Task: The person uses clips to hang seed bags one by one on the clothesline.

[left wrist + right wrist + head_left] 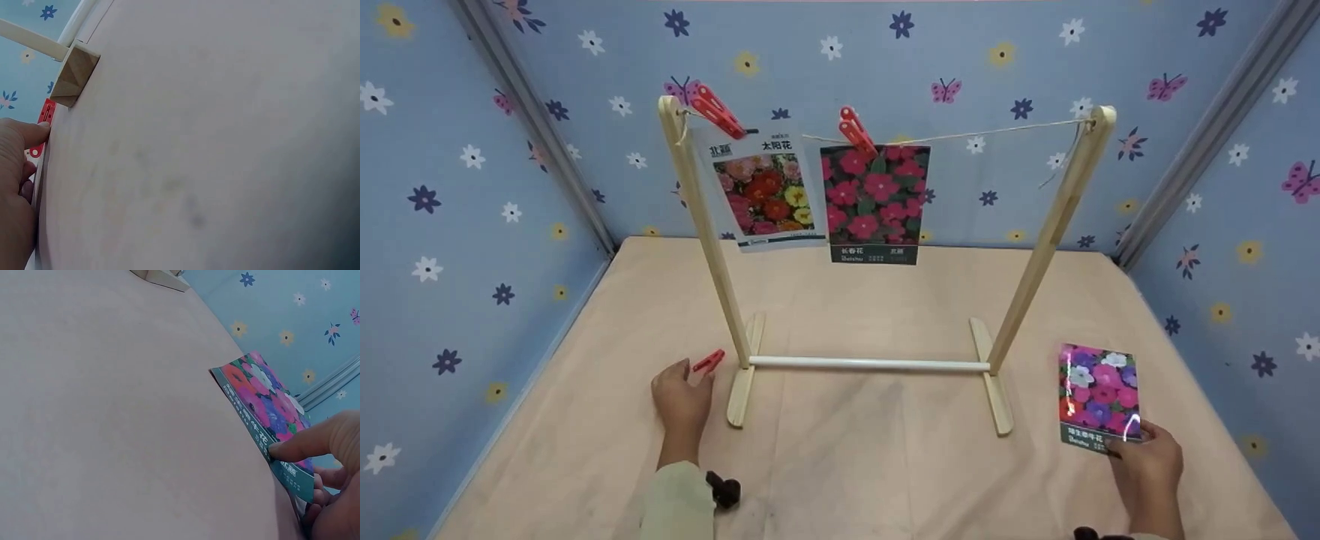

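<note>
My left hand (682,397) pinches a small red clothespin (708,361) between thumb and fingers, just left of the wooden stand's left foot. In the left wrist view the thumb lies across the middle of the clothespin (46,112). At the right, my right hand (1149,459) grips the lower right corner of a flower seed packet (1101,390) with pink, purple and white blooms. The right wrist view has the thumb on the dark printed band of this packet (264,402), fingers behind it. Its picture side faces up.
Between the hands stands a wooden frame (870,364) with a string (990,133) across its top. Red clothespins hold a white-bordered seed packet (765,191) and a pink-flowered packet (875,202) on the string. Blue flowered panels (840,82) enclose the table (840,465).
</note>
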Demonstrator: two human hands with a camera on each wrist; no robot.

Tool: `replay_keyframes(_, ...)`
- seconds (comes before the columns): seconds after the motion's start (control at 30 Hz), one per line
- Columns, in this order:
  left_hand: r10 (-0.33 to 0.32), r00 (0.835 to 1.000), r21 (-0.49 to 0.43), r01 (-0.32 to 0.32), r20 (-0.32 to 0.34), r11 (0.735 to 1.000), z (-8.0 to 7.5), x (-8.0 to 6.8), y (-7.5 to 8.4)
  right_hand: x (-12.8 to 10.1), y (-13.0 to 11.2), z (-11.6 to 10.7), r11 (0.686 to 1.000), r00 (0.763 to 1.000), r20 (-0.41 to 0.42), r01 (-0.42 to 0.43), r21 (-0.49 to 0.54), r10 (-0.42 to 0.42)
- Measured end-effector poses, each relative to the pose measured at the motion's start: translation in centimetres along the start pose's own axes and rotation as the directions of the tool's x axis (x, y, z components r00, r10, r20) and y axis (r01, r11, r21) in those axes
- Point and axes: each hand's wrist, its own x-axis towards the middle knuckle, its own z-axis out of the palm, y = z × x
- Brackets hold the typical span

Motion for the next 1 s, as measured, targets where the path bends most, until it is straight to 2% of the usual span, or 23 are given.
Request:
replay_keyframes(0.13, -0.011, 1.000, -0.019, 0.012, 0.011, 1.000, -0.1, 0.0, 0.0, -0.2, 0.1, 0.0, 1.000, 0.999, -0.026, 0.018, -0.006, -0.018)
replay_keyframes(0.27, -0.077, 0.996, -0.100, 0.080, 0.041, 0.992, -0.4, -0.1, -0.1, -0.4, 0.5, 0.0, 0.997, 0.995, -0.064, 0.076, 0.004, -0.076)
replay_keyframes(0.47, -0.134, 0.988, -0.298, 0.150, 0.074, 0.943, -1.0, -0.3, -0.4, -0.6, 1.4, -0.1, 0.978, 0.970, -0.124, 0.204, -0.035, -0.207)
replay_keyframes(0.7, -0.161, 0.980, -0.400, 0.195, 0.117, 0.896, -2.0, -0.5, -0.8, -0.5, 1.7, -0.4, 0.982, 0.966, -0.176, 0.190, 0.000, -0.187)
replay_keyframes(0.83, -0.160, 0.978, -0.439, 0.203, 0.133, 0.875, -2.7, -0.7, -0.7, -0.7, 1.6, -0.7, 0.979, 0.965, -0.182, 0.200, 0.037, -0.190)
replay_keyframes(1.0, -0.175, 0.966, -0.486, 0.247, 0.188, 0.839, -3.8, -0.7, -0.7, -0.9, 1.6, -0.9, 0.977, 0.966, -0.180, 0.201, 0.070, -0.186)
